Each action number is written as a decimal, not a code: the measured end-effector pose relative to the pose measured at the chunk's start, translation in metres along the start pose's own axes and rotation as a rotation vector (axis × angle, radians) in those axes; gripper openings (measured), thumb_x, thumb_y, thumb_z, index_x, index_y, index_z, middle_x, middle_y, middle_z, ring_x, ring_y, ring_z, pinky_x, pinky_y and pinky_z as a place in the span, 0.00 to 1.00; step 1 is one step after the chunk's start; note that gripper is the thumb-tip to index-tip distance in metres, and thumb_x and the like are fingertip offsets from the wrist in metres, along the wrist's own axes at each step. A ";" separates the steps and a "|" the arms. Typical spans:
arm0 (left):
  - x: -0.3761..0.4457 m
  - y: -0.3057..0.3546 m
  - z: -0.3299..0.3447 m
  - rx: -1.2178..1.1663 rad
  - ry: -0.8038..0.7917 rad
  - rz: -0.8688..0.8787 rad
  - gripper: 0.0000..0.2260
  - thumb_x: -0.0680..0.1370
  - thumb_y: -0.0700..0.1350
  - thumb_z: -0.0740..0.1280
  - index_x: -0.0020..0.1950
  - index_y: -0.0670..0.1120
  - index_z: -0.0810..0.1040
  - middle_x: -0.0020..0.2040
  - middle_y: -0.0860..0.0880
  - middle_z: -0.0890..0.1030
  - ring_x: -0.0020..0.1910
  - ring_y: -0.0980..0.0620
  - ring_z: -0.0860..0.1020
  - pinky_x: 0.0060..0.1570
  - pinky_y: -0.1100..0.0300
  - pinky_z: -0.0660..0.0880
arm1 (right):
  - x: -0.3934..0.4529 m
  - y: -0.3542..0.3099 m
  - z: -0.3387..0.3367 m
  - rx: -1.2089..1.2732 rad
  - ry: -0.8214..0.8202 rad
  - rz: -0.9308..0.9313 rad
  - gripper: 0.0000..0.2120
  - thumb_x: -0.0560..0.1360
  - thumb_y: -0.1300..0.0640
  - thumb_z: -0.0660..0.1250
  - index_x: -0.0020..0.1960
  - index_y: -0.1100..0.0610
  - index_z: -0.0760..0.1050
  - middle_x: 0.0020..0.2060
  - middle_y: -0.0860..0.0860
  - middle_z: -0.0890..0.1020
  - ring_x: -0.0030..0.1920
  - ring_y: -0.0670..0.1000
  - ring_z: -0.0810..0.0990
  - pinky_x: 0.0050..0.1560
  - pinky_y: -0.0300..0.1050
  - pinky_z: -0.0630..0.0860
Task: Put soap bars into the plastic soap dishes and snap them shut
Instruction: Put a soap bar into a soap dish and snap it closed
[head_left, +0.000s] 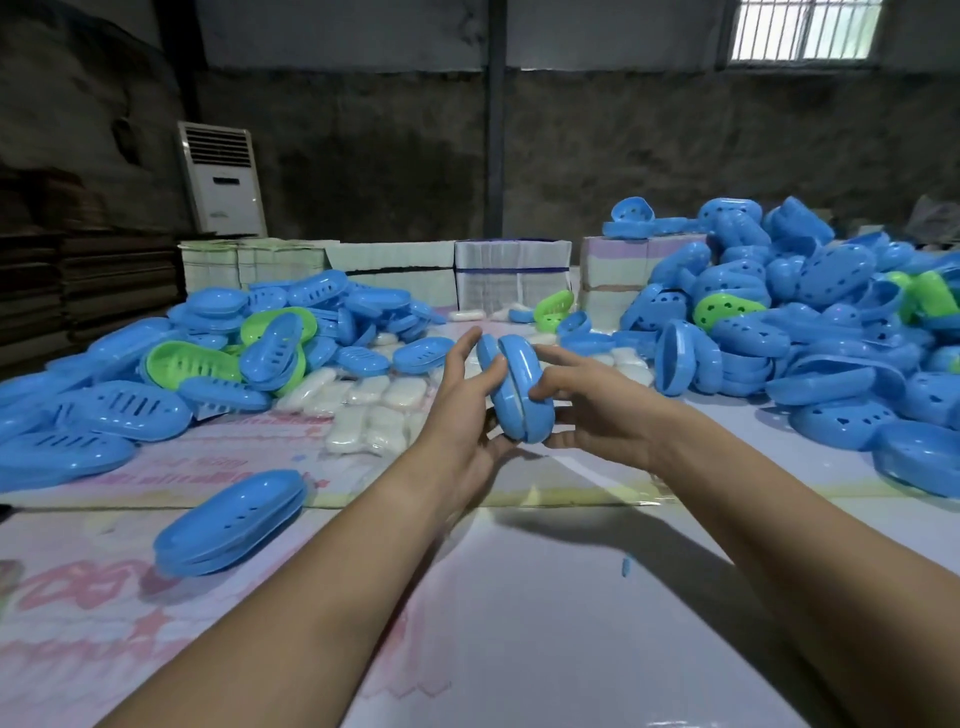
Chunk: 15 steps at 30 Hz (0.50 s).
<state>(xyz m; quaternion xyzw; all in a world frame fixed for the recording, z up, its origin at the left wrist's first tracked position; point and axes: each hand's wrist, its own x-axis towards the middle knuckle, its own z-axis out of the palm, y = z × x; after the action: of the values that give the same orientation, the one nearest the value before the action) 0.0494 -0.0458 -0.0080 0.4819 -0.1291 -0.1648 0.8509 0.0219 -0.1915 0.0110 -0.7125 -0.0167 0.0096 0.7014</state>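
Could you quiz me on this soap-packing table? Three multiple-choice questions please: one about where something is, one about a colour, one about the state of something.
1. Where does the closed blue soap dish that nobody is touching lie?
A. on the table near the person's left forearm
B. on top of the white boxes
C. on the floor

2. Besides blue, what colour are a few dishes in the piles?
A. red
B. green
C. yellow

3. How is the blue dish in the hands held?
A. flat on the table under one palm
B. on its edge, between both hands, above the table
C. dangling from one finger

Answers:
1 A: it rests alone on the printed table cover, left of the arms.
2 B: a green dish shows in the left pile.
3 B: the left hand and right hand hold its two halves together.
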 end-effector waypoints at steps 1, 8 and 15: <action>0.000 -0.001 0.001 -0.007 -0.004 -0.011 0.13 0.83 0.47 0.65 0.57 0.67 0.75 0.57 0.46 0.81 0.52 0.43 0.83 0.40 0.46 0.83 | -0.001 0.000 -0.003 0.018 -0.006 -0.004 0.32 0.68 0.62 0.69 0.70 0.45 0.71 0.58 0.57 0.81 0.49 0.55 0.81 0.49 0.52 0.80; 0.000 0.004 -0.003 -0.163 -0.001 0.036 0.13 0.84 0.45 0.63 0.56 0.66 0.75 0.62 0.42 0.78 0.44 0.46 0.87 0.35 0.50 0.82 | -0.006 0.003 0.006 0.042 0.043 -0.135 0.36 0.65 0.64 0.69 0.67 0.36 0.71 0.61 0.56 0.76 0.56 0.58 0.81 0.45 0.49 0.82; 0.002 -0.001 -0.008 -0.073 -0.059 0.137 0.15 0.82 0.45 0.67 0.59 0.67 0.76 0.46 0.50 0.88 0.50 0.45 0.87 0.40 0.49 0.82 | -0.011 0.005 0.004 0.018 -0.063 -0.166 0.36 0.70 0.72 0.70 0.67 0.38 0.73 0.51 0.55 0.84 0.54 0.58 0.84 0.55 0.61 0.81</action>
<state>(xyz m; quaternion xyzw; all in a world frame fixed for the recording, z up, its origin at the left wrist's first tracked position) 0.0541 -0.0408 -0.0131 0.4353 -0.1803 -0.1250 0.8731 0.0104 -0.1881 0.0057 -0.7018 -0.0976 -0.0262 0.7052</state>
